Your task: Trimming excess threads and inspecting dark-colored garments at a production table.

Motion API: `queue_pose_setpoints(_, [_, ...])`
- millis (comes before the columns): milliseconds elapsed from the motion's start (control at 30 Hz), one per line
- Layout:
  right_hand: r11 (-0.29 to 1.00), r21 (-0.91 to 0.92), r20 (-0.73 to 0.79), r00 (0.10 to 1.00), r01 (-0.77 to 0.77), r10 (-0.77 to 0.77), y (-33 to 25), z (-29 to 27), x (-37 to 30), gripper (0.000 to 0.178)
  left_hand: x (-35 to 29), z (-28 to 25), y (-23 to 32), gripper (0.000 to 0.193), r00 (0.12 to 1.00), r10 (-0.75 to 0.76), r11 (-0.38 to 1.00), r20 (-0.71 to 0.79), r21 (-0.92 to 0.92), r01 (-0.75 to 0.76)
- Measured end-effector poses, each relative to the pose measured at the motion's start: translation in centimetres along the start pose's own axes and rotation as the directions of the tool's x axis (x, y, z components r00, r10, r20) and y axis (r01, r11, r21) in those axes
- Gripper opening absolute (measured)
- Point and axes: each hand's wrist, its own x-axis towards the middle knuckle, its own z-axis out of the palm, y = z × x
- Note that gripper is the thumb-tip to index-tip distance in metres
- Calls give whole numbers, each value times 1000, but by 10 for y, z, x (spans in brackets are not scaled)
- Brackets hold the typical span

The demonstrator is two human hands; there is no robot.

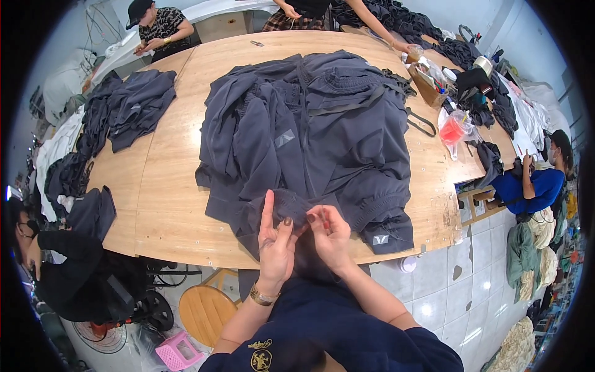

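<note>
A dark grey jacket (334,146) with a front zip, gathered elastic edges and small light patches lies spread on the wooden table in front of me. At its near edge, my left hand (277,251) holds a fold of thin grey cloth, with the index finger stretched up against it and the thumb raised. Close beside it, my right hand (330,239) is closed in a pinch at the same cloth. What lies between its fingertips is too small to make out. Part of the cloth hangs over the table edge between my wrists.
More dark garments (139,102) lie on the wooden table (167,180) at left. Toward the right stand a box of tools (427,87) and a red drink cup (454,127); a black strap (421,122) lies nearby. Several people work around. A round stool (206,315) stands below left.
</note>
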Motion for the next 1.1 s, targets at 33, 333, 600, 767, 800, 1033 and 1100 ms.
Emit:
queue_pose_setpoints(33, [1000,-1,1,1000,-1,1,-1,-1,0,12,0,0,-1,60,1000,0,1000,-1,-1,0])
queue_pose_setpoints(333, [750,-508,204,905,423,-372,-23,-1,5,25,-8,-1,-9,61,964,264,831,41,498,-249])
queue_pose_setpoints(600, [890,-404,183,972,210,-146,-27,-3,6,18,-7,-3,-15,54,959,280,865,31,425,-266])
queue_pose_setpoints(767, [952,114,116,955,-285,272,-21,-11,8,8,-5,1,-11,46,979,202,969,-32,150,-195])
queue_pose_setpoints(800, [952,115,117,955,-285,272,-21,-9,6,8,-4,0,-12,46,979,203,969,-32,150,-196])
queue_pose_setpoints(1033, [888,-410,171,974,208,-150,-26,-3,4,18,-10,-1,-13,42,950,306,797,63,529,-291])
queue_pose_setpoints(1100, [790,-514,229,941,335,-250,-26,-4,4,21,-11,-3,-14,41,920,367,700,133,612,-368])
